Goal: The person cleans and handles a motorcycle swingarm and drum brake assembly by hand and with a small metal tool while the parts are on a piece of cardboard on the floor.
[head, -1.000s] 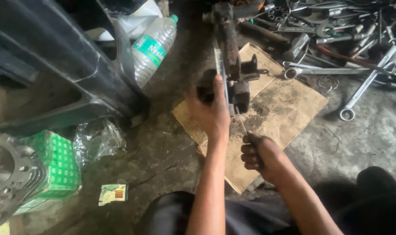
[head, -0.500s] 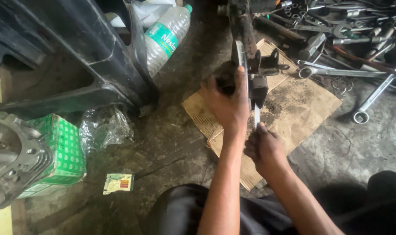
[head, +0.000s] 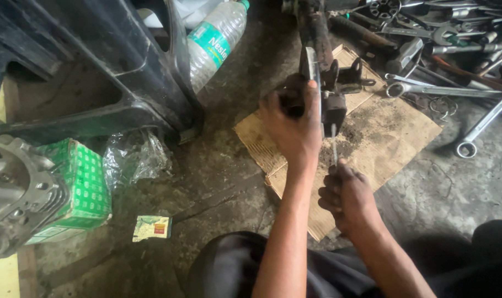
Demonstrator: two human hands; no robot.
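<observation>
**Floor job: hands on greasy metal part over cardboard**

Grimy concrete floor [head: 218, 182], oil-stained, seen from above w/ the person's dark trousers at bottom edge. Vs. half a sec ago: view slid a bit, so everything sits slightly lower and left in frame; grip on the part unchanged; right hand holds same spot below it, thin tool still pointing up.

Largest first. Black plastic body panel [head: 96, 72] fills upper left. Flat brown cardboard sheet [head: 394, 138] lies centre-right, dirt scattered on it. Grey finned engine piece [head: 14, 193] at left edge. Pile of spanners [head: 455, 66] upper right, beside and partly past the cardboard.

Dark metal part [head: 322, 88] stands upright over the cardboard's upper half. Left hand [head: 289, 129] clamped round its left side, thumb up along a bright plate. Right hand [head: 347, 196] closed in a fist round a thin rod-like tool [head: 334, 143]; tip meets the part's underside, exact contact hard to tell.

Packages: green box [head: 80, 187] w/ white grid pattern, leaning on the engine piece. Clear plastic bottle [head: 215, 44], green cap, green-and-white label band, lying tilted by the panel. Crumpled clear bag [head: 135, 157] under the panel. Small sachet [head: 151, 227], white-green w/ red patch, flat on floor.
</observation>
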